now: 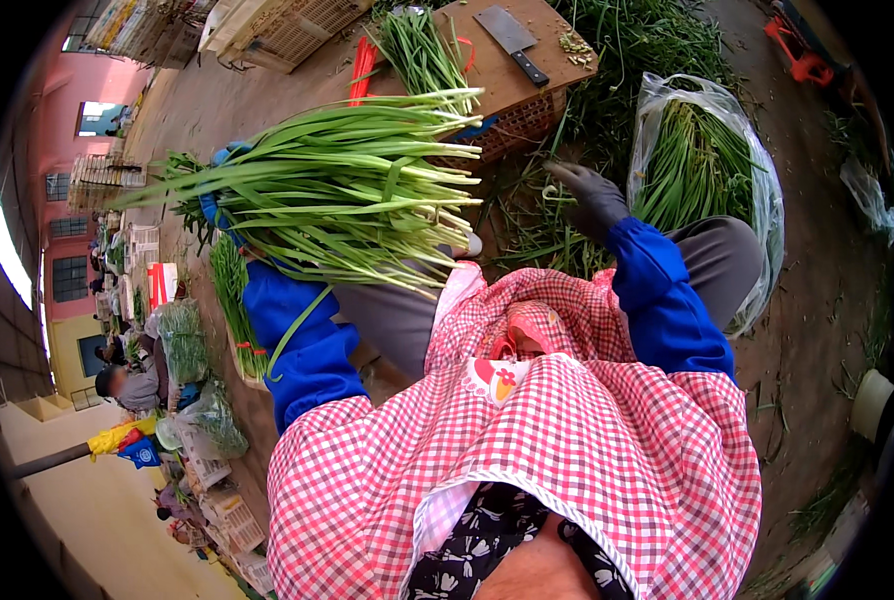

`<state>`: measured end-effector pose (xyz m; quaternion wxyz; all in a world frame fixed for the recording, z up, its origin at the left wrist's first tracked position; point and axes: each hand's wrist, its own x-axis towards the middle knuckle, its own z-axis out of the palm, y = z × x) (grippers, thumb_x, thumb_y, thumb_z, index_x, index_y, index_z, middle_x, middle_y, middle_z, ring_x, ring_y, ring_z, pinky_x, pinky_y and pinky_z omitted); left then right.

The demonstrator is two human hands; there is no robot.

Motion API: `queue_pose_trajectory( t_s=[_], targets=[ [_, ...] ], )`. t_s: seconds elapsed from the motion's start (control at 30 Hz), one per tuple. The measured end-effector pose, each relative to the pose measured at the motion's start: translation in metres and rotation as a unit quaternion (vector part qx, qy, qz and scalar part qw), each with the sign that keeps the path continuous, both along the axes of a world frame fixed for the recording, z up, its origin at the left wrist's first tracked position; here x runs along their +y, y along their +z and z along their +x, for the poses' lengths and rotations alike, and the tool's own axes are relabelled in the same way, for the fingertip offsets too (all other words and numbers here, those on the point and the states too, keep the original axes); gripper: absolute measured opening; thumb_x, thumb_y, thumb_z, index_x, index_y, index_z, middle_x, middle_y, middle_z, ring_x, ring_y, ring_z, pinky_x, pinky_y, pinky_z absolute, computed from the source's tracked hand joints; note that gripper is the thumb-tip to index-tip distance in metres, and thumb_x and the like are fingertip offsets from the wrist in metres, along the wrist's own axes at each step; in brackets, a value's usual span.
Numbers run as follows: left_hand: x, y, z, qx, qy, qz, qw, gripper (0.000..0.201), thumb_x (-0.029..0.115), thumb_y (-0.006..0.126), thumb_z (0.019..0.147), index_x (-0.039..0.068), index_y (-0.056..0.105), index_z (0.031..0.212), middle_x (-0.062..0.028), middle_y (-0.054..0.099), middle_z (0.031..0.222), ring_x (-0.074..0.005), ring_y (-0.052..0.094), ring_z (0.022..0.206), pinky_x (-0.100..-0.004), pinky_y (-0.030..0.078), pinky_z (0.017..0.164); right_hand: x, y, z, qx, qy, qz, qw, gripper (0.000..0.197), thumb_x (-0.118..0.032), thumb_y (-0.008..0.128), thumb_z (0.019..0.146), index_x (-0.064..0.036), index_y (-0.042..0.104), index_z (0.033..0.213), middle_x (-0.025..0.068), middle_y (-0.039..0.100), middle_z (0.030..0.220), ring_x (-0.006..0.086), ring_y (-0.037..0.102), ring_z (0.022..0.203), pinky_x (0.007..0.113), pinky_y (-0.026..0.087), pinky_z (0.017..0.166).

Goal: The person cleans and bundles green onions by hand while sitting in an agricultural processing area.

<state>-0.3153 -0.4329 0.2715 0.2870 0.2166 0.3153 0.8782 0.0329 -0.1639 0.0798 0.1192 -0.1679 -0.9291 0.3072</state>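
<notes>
My left hand, in a blue glove, is closed around a large bunch of garlic chives. The bunch lies sideways in the air over my left knee, pale cut ends to the right and green tips to the left. My right hand, in a dark grey glove, reaches out above my right knee with its fingers stretched forward and apart. Pale green scraps show beside its fingertips; whether they touch the glove is unclear. Loose chive leaves litter the floor beneath it.
Ahead, a wooden board on a crate bears a cleaver, a chive bundle and red ties. A clear bag of chives stands at right. More bundled chives lie at left. People and stacked crates are farther left.
</notes>
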Motion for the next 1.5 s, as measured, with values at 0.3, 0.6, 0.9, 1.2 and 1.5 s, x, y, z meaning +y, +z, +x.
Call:
queue_pose_trajectory(
  t_s=[0.3,0.6,0.9,1.2,1.5],
  targets=[
    [0.037,0.011,0.017,0.003,-0.028,-0.003,1.000,0.031,0.028,0.043,0.083,0.001,0.058,0.084,-0.0144,0.059,0.090,-0.0281,0.054,0.089,-0.0461,0.037,0.091,-0.050,0.049,-0.082,0.304,-0.025,-0.671,0.676,0.017,-0.005,0.064,0.075,-0.0005,0.060,0.091,0.0071,0.064,0.083,0.0123,0.060,0.071,0.026,0.050,0.066],
    [0.030,0.065,0.036,0.058,0.030,-0.029,0.997,0.031,0.027,0.044,0.083,0.000,0.058,0.084,-0.0146,0.059,0.090,-0.0284,0.054,0.088,-0.0462,0.037,0.091,-0.019,0.000,0.010,0.010,-0.040,-0.414,0.909,0.019,-0.023,0.058,0.079,-0.0054,0.064,0.085,0.0066,0.063,0.068,0.0149,0.060,0.057,0.027,0.047,0.054],
    [0.046,0.054,0.056,0.048,0.095,-0.012,0.994,0.031,0.022,0.042,0.084,-0.004,0.059,0.083,-0.0163,0.061,0.079,-0.0276,0.056,0.074,-0.0465,0.038,0.091,-0.010,0.016,0.031,-0.049,-0.146,0.107,0.982,0.074,-0.023,0.070,0.063,-0.0201,0.034,0.128,0.0125,0.037,0.130,0.0330,0.034,0.119,0.039,0.031,0.097],
    [0.119,-0.044,0.170,0.115,0.232,-0.193,0.946,0.021,0.023,0.054,0.081,0.005,0.061,0.091,-0.0069,0.061,0.084,-0.0144,0.057,0.076,-0.0264,0.046,0.078,-0.100,0.119,-0.020,0.210,0.015,-0.060,0.976,0.106,-0.021,0.080,0.051,-0.0019,0.018,0.134,0.0185,0.024,0.136,0.0324,0.023,0.127,0.038,0.023,0.102],
    [0.136,-0.187,0.219,0.030,-0.029,-0.020,0.999,0.037,0.021,0.037,0.091,0.005,0.037,0.125,-0.0093,0.047,0.119,-0.0192,0.047,0.102,-0.0338,0.043,0.082,-0.094,0.014,-0.072,0.321,-0.060,-0.673,0.664,0.065,-0.021,0.067,0.068,-0.0018,0.036,0.122,0.0187,0.043,0.118,0.0339,0.042,0.109,0.042,0.035,0.093]
  ],
)
